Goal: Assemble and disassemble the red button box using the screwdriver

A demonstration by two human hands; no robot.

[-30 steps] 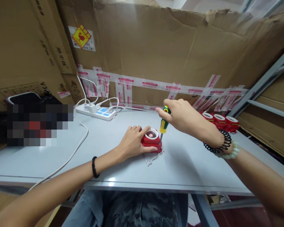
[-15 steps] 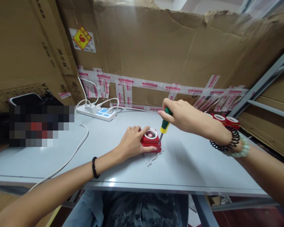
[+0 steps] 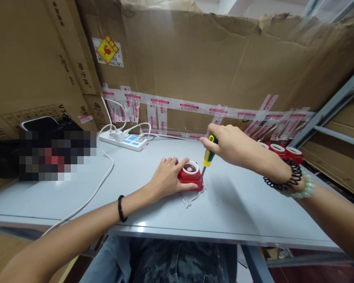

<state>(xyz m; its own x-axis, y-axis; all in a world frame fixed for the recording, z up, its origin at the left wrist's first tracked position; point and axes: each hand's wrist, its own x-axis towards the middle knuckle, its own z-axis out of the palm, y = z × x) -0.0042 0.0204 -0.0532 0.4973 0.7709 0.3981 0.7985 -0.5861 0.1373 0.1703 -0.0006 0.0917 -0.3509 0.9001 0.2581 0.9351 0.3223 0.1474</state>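
Note:
A small red device with a white ring and a dark round window on top sits on the grey table. My left hand grips it from the left, with the thumb along its near side and a finger by the ring. My right hand is closed around the green and yellow handle of a screwdriver. The tilted shaft points down, and its tip meets the right corner of the red device. A thin white cord trails onto the table at the device's near side.
A white power strip with plugs and cables lies at the back left. Several similar red devices stand at the back right, partly behind my right arm. Large cardboard walls the back. A dark bag and phone are at the left.
The screwdriver handle has turned in my right hand, showing more yellow now. My left hand keeps its hold on the red device. The whole view has shifted slightly.

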